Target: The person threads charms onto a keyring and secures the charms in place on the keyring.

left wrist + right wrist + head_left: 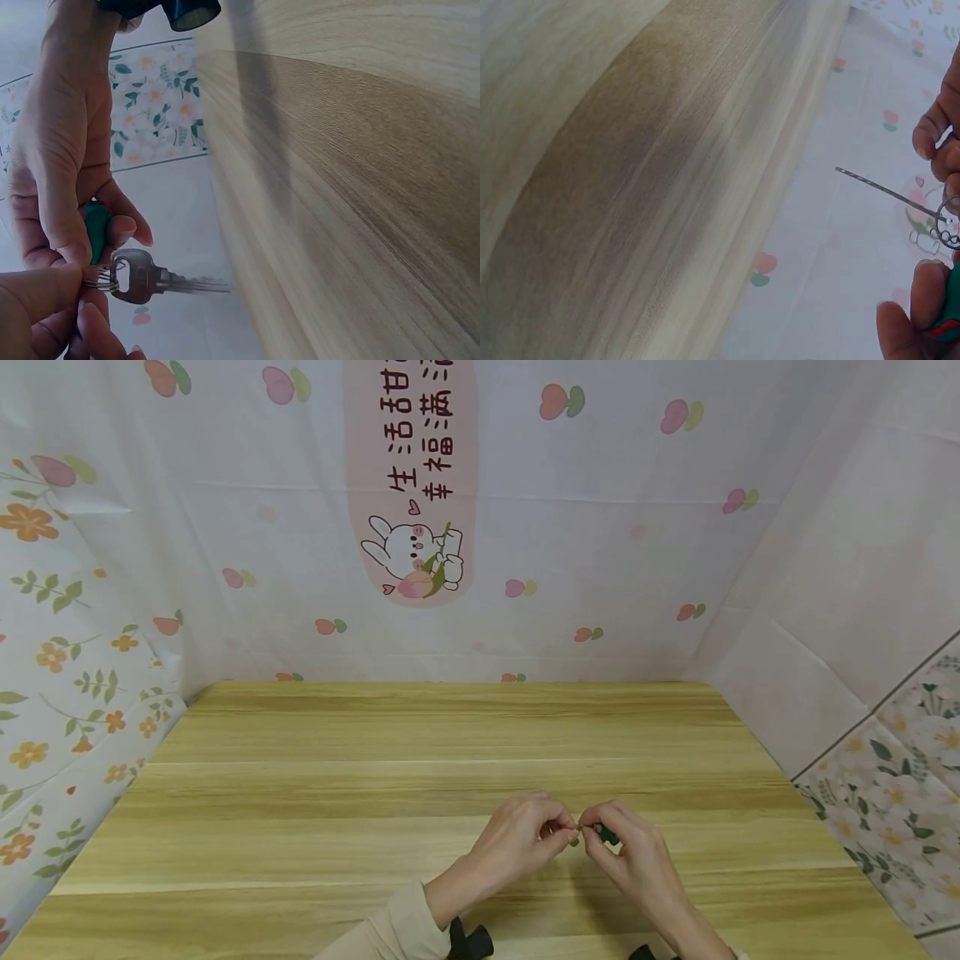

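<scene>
Over the table my left hand [521, 835] and right hand [637, 852] meet fingertip to fingertip at a metal key ring [111, 279]. My left thumb and fingers pinch the ring from one side. The right thumb and fingertips pinch it from the other. A silver key [141, 277] hangs on the ring, its blade pointing away from the fingers. Within the curl of the right fingers sits a green charm [96, 231] with a bit of red, partly hidden. In the right wrist view the key [889, 191] is seen edge-on. The fingers cover part of the ring.
Beneath the hands is a wood-grain table [360, 793]. A white cloth [637, 527] with fruit prints hangs behind it, and flowered cloth [67, 693] covers the left side. Black wrist camera mounts [471, 941] show at the wrists.
</scene>
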`<state>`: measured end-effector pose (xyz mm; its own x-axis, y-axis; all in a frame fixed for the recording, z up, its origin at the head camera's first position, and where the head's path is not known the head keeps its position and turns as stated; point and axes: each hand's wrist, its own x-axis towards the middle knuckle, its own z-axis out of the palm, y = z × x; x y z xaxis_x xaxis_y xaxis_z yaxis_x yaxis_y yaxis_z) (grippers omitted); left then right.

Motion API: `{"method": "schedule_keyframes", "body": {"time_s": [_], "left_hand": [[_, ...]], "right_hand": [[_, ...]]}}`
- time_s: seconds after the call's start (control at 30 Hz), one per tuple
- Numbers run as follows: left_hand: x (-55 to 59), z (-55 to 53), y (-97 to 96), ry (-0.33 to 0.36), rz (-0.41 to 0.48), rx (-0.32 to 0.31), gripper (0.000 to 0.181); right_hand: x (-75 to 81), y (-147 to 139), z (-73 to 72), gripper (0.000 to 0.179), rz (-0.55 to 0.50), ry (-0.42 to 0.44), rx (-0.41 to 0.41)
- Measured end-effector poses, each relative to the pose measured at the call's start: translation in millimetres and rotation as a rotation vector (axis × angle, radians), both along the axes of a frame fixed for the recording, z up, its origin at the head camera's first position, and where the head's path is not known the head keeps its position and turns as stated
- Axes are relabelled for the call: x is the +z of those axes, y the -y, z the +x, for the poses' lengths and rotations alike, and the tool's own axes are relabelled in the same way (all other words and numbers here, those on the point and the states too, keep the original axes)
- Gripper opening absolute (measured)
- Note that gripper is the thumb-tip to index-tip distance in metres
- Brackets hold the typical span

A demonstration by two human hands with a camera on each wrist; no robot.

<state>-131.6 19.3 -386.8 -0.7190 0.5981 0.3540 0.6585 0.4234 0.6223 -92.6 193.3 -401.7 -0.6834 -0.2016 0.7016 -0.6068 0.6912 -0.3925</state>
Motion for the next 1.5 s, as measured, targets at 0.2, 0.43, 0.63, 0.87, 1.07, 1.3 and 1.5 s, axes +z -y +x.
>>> {"method": "schedule_keyframes", "body": {"time_s": [0.2,0.43,0.63,0.87,1.07,1.3,1.5], "left_hand": [[0.9,0.7,0.0,0.024,-0.039,0.005,0.009],[0.9,1.0,0.4,0.005,-0.031,-0.005,0.008],[0.3,1.5,1.3,-0.013,-0.006,-0.017,0.007],[1.8,2.7,1.0,0.041,-0.040,0.002,0.008],[2.5,2.5,0.7,0.023,-0.035,0.010,0.007],[0.3,3.4,1.0,-0.024,-0.005,0.001,0.006],[1.3,4.7,1.0,-0.006,-0.007,0.001,0.007]], "right_hand": [[-1.1,-0.3,0.4,0.036,0.017,-0.010,0.032],[-1.3,0.9,1.5,0.035,0.006,-0.003,0.024],[-0.9,0.7,2.2,0.035,-0.005,0.022,-0.004],[-1.3,0.2,2.1,0.038,0.009,-0.003,0.050],[-1.2,0.9,2.0,0.036,-0.002,-0.006,0.029],[0.2,1.1,2.8,0.033,-0.008,0.010,0.000],[0.1,0.2,3.5,0.035,-0.001,0.001,0.005]]}}
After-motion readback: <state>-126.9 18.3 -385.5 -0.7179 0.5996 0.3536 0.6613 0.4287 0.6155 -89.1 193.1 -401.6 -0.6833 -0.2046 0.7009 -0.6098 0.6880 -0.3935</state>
